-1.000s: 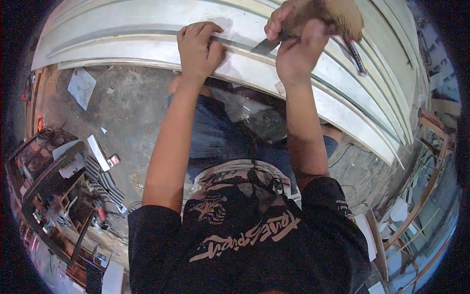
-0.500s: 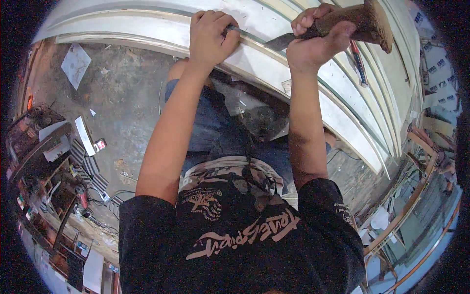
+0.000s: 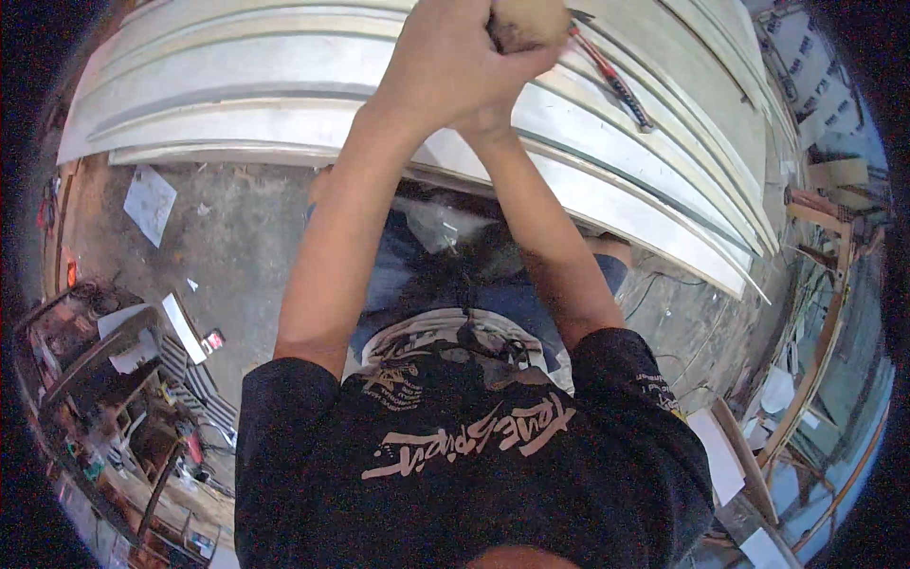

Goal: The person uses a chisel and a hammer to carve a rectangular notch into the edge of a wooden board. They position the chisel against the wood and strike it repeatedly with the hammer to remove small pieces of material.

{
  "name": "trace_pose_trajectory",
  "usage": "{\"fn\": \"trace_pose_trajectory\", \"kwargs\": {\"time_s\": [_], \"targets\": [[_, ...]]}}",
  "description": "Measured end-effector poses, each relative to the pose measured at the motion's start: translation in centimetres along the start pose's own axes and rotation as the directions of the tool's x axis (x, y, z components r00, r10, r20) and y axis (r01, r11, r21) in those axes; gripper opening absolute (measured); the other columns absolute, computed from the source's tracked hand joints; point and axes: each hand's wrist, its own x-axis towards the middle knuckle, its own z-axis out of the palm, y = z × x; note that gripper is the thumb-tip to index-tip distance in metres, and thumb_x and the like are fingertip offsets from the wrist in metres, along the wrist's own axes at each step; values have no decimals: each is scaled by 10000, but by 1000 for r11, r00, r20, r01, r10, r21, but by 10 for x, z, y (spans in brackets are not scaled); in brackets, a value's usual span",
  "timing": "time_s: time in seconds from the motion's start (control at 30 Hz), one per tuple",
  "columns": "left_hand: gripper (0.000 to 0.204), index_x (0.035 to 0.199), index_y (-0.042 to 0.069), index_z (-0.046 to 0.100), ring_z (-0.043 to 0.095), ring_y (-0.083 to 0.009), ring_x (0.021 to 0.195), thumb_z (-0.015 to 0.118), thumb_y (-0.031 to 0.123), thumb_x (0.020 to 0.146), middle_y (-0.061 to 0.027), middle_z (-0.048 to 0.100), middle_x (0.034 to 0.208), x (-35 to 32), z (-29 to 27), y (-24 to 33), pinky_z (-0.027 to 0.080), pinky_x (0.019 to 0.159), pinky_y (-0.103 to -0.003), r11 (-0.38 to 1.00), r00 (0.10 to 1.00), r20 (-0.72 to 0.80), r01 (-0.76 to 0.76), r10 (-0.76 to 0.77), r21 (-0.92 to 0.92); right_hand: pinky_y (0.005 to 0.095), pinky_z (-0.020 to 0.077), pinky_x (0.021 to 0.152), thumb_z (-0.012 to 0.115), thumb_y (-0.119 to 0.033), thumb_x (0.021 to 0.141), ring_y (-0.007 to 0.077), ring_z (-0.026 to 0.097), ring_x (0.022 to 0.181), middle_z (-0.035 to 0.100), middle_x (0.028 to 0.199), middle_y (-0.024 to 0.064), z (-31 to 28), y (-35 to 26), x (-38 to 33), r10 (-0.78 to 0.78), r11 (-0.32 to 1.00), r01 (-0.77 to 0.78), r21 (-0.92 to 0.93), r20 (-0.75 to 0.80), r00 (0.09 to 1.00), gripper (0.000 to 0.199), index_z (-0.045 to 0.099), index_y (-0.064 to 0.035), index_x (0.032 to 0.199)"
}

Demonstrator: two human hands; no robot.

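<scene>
Two hands meet over the pale boards [image 3: 237,123], left hand [image 3: 445,62] overlapping right hand [image 3: 486,116], with the tan rounded piece [image 3: 531,26] against their upper right, blunt end showing; its long axis and each hand's finger closure cannot be told.

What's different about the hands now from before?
The left hand moved right from its spot on the boards, up against the right hand, which shifted a little left. The wooden handle is at the hands; which one grips it is unclear. The red tool stayed lying on the boards.
</scene>
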Motion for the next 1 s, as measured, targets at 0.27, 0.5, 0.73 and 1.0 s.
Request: {"fn": "trace_pose_trajectory", "kwargs": {"time_s": [0.27,0.5,0.73,1.0], "targets": [[495,1151,59,451,620,-156,845,736,-1,751,-97,605,907,-13,10,-15,517,725,-291,997,985,-167,-50,40,-54,533,334,1078,756,-325,734,434,454,1250,494,1329,247,-161,28,14,20,337,246,-909,269,963,768,439,-9,1358],[481,1169,59,457,590,-140,818,744,43,784,-59,567,933,-18,18,-12,506,713,-285,987,980,-192,24,-55,-157,530,516,863,647,-471,873,403,632,1019,666,1058,204,-254,62,83,513,199,185,-962,263,817,564,591,-18,1203],[336,1039,38,595,595,-92,787,794,74,771,-17,628,897,-17,27,-20,506,701,-258,993,973,-232,-21,-6,-116,274,483,410,608,-205,883,90,532,477,696,874,139,-227,34,105,930,334,-626,-704,138,340,231,573,-8,997],[314,1013,22,620,622,-95,810,794,107,766,-28,662,906,-20,27,-11,509,730,-262,985,955,-251,134,-158,-110,237,345,414,513,-424,1018,49,418,476,443,626,-22,-176,-118,88,695,696,-562,-448,223,684,380,625,-61,1031]]}}
